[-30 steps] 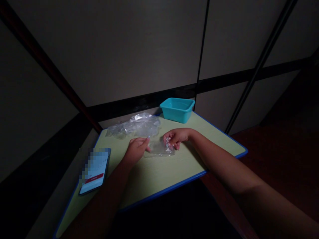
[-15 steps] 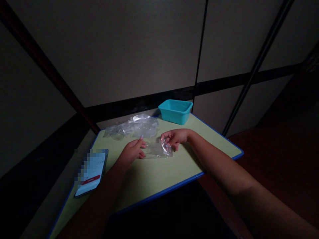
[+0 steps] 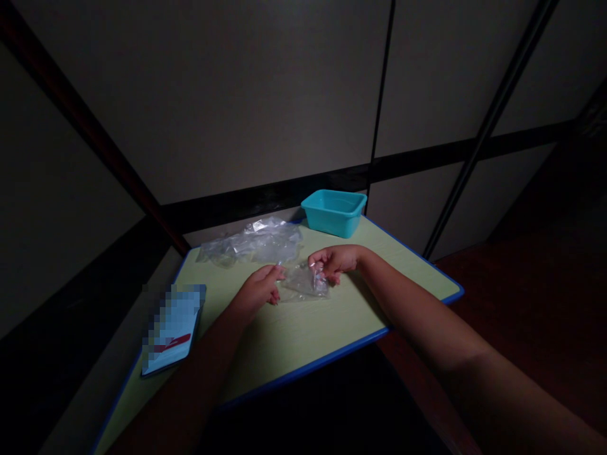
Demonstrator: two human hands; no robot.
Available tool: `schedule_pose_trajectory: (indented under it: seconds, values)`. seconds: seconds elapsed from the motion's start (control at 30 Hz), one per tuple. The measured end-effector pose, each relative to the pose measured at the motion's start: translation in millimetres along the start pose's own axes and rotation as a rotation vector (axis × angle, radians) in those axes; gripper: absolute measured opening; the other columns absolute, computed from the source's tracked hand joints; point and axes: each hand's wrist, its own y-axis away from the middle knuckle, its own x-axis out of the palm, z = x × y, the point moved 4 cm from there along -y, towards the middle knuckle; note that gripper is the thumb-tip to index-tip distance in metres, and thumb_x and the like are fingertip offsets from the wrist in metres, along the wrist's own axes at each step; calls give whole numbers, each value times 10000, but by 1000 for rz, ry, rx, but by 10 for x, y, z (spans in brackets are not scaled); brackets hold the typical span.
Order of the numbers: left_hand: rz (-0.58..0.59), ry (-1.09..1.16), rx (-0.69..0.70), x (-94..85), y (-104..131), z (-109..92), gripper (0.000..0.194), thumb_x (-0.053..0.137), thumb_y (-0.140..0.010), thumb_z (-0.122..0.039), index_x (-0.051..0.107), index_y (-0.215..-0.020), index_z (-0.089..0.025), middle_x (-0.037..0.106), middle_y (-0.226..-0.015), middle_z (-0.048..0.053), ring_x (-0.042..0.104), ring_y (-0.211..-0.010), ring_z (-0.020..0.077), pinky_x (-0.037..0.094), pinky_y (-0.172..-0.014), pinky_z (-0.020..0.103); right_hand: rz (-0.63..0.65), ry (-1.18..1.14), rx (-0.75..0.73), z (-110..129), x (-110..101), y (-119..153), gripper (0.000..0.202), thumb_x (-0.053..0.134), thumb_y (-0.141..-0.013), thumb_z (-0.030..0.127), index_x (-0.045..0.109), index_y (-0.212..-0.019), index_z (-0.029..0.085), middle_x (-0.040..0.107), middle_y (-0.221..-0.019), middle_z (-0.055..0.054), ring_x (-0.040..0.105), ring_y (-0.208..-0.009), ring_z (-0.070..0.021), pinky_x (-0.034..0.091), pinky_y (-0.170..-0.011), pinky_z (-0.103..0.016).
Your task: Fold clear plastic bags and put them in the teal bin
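Observation:
A small clear plastic bag (image 3: 300, 284) is stretched between my two hands, just over the pale yellow table (image 3: 284, 335). My left hand (image 3: 260, 287) pinches its left edge between thumb and fingers. On the other side, my right hand (image 3: 334, 262) is closed on the bag's right end, where the film is bunched and shiny. Behind my hands lies a crumpled heap of clear plastic bags (image 3: 256, 241), touching neither hand.
At the table's back right corner stands a turquoise plastic basket (image 3: 332, 221). A tablet or phone with a lit screen (image 3: 175, 332) lies at the left edge, beside my left forearm. Wall panels (image 3: 265, 101) rise close behind the table.
My left hand has moved slightly right, its thumb and fingers now closed on the bag's edge. The film has shifted and creased between my hands; my right hand has barely moved.

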Motion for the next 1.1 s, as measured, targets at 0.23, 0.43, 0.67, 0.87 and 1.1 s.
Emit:
schedule_pose_trajectory:
  seconds: [0.23,0.43,0.67,0.87,1.1]
  values:
    - [235,38,-18,89,29,18,283,576,-792,-401,560,-894,-138,651,-817,60,433,-372,31,316,-340,164,-32,48,13,19,-2,4,421,743,-649,177,501,-993,168,626,-644,53,544,-392,-53,464,-387,-141]
    - [246,324,59,129,77,-90,297,662,-732,-391,500,-857,-176,613,-883,31,627,-709,134,506,-623,260,-29,69,66,41,35,11,472,767,-624,181,502,-1014,166,657,-719,20,580,-455,-61,490,-440,-151]
    - [115,438,56,123,29,-67,216,570,-816,-370,502,-869,-172,591,-841,19,632,-708,143,514,-675,291,-22,75,66,45,46,0,464,786,-595,214,520,-971,156,654,-643,37,569,-409,-71,480,-410,-156]
    - [153,488,-49,151,22,-20,278,484,-877,-370,471,-1081,-180,621,-925,75,640,-742,150,495,-790,351,-16,42,-20,104,92,16,446,779,-611,217,457,-914,167,657,-636,37,508,-346,-59,429,-345,-150]
    - [266,528,-100,193,28,-45,450,388,-887,-497,444,-1173,-155,618,-1000,137,642,-861,216,461,-866,398,-11,20,-115,254,92,129,488,759,-649,232,453,-1022,157,653,-718,35,464,-326,-28,342,-313,-129]
